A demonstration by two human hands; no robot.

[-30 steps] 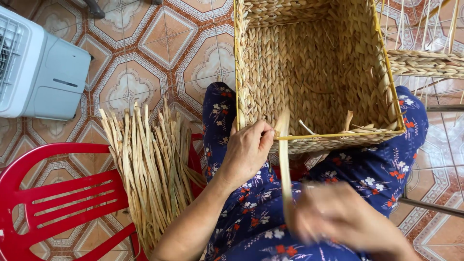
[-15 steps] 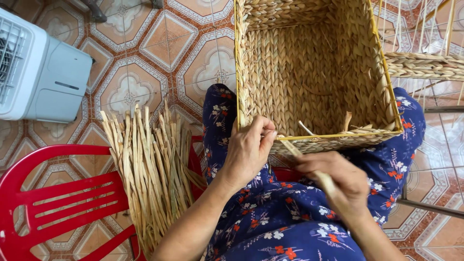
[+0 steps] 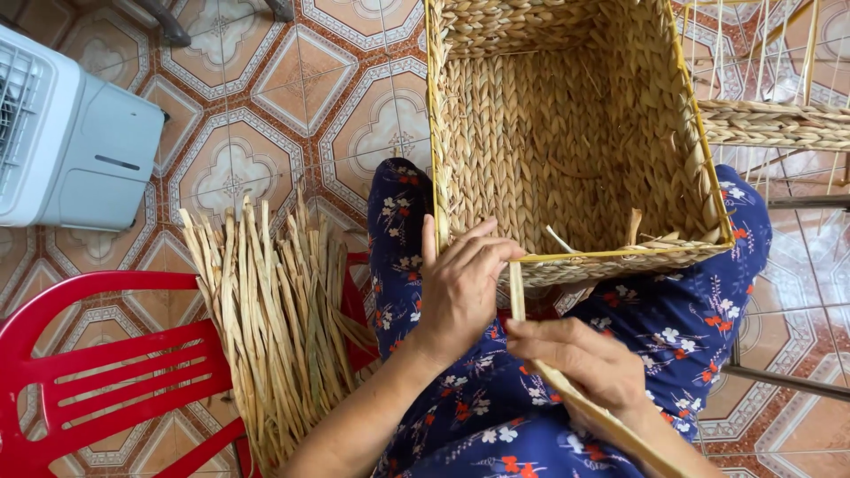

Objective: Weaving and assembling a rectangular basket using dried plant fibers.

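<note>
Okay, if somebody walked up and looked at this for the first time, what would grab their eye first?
Probably the big square woven basket at top centre, resting on a lap in blue floral cloth, with both hands at its near rim. The left hand pinches the rim while the right hand holds a flat pale reed strip rising to it. To the left, a bundle of dried reeds leans on a red plastic chair.

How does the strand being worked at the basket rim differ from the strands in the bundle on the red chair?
The single strand is gripped by the right hand and steadied at the woven basket rim by the left hand; the bundle lies untouched on the red chair. The strand runs to the rim alone; the bundle's strands fan out loosely. Both are pale, flat, dried fibre.
</note>
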